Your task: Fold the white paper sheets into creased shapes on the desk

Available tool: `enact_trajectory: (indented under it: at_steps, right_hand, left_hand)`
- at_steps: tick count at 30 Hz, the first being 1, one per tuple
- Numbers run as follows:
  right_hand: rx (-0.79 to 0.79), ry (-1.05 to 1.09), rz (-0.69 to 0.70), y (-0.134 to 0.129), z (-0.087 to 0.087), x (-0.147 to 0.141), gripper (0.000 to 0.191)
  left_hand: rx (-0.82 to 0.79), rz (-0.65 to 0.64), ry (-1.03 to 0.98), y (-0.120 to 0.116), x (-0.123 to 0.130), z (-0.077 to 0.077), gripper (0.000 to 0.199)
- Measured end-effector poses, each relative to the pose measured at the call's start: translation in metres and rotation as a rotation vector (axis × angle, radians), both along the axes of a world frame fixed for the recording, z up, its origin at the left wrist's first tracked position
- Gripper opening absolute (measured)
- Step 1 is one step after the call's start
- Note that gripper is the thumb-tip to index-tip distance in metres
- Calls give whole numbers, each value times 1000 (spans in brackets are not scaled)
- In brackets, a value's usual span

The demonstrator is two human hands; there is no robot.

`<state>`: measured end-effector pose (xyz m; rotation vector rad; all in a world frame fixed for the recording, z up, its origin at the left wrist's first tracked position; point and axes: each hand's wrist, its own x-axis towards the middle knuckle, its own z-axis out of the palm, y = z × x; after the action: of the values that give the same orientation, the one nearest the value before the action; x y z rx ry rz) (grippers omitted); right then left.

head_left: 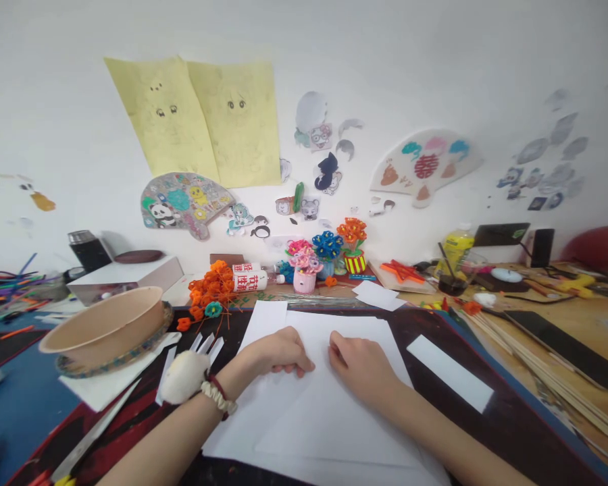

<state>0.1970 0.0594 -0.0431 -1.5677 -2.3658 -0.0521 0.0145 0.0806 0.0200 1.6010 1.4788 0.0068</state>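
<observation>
White sheets of paper [334,425] lie in an overlapping pile in front of me. My left hand [285,351] rests over them with its fingers curled in. Facing it, a short gap away, my right hand [361,364] is also closed, thumb and fingers drawn together. Anything between the fingers of either hand is hidden or too small to name. Round my left wrist sit a cream scrunchie [217,397] and a dark red band. A pale round fluffy thing [185,376] shows beside that wrist, partly behind the arm.
Left are a beige bowl [106,317] and scissors [94,435]. Orange pipe-cleaner flowers [213,287], a white bottle [248,278] and small flower pots [305,280] stand at the back. Right lie a white strip [450,372], thin wooden sticks [542,378] and a dark phone [567,347].
</observation>
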Motion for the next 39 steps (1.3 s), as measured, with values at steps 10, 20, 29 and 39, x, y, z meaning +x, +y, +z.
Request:
enact_trajectory:
  at_steps: [10,20,29,39]
  right_hand:
    - [-4,11,9,0,0,0,14]
    - [-15,25,12,1,0,1,14]
    - [-29,31,17,-1,4,1,14]
    - [-31,43,19,0,3,1,14]
  left_hand:
    - [-2,15,-16,-1,-4,0,20]
    - [3,15,-28,-2,-4,-1,20]
    - [6,14,-25,-2,-5,0,21]
    - [-14,8,-22,0,-11,-1,21]
